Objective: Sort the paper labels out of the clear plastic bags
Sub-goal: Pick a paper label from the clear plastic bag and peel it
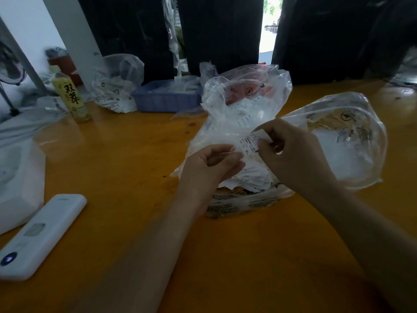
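L hand (214, 163) + R hand (291, 150): both pinch paper label (249, 143) | above label pile (250, 177) in clear bag (243, 102) | yellow table (135, 154)

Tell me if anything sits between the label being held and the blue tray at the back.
The paper label, pinched by the left hand and right hand, has the upright clear bag standing directly between it and the blue tray. Lifting over or going left around it looks necessary.
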`<action>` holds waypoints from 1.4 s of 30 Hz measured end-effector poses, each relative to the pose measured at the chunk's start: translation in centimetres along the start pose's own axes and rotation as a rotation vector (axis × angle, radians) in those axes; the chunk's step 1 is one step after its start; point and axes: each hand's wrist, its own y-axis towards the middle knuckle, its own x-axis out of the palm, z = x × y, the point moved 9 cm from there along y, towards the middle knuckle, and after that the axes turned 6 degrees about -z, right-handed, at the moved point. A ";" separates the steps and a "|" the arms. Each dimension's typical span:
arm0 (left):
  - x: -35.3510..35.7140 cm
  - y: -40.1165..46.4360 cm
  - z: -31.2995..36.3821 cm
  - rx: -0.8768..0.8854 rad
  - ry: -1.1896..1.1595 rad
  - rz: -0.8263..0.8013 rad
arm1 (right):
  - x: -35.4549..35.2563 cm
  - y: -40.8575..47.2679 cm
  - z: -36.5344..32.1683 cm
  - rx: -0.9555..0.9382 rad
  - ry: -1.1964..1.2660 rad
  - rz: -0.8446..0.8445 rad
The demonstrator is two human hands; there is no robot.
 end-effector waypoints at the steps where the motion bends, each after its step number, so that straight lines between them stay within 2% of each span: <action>1: -0.1 0.0 0.0 -0.004 0.003 0.006 | 0.0 0.0 -0.1 -0.007 -0.012 0.000; 8: -0.3 -0.2 0.0 -0.035 0.129 0.017 | -0.4 0.3 0.3 0.019 -0.024 -0.024; 12: -0.4 -0.2 0.1 -0.035 0.126 0.023 | 0.1 0.3 0.4 0.019 -0.024 -0.075; 21: -1.2 -0.1 0.0 -0.028 0.086 0.090 | 0.1 0.2 0.6 0.043 0.006 -0.067; 27: -1.0 -0.2 -0.1 -0.035 0.103 0.068 | 0.5 0.1 0.4 0.026 0.028 -0.102; 35: -0.5 -0.3 0.5 0.001 0.153 0.038 | -0.1 0.3 1.1 0.070 -0.030 -0.047; 42: -0.9 -0.4 0.1 -0.040 0.168 0.073 | 0.6 0.1 0.9 0.078 0.064 -0.095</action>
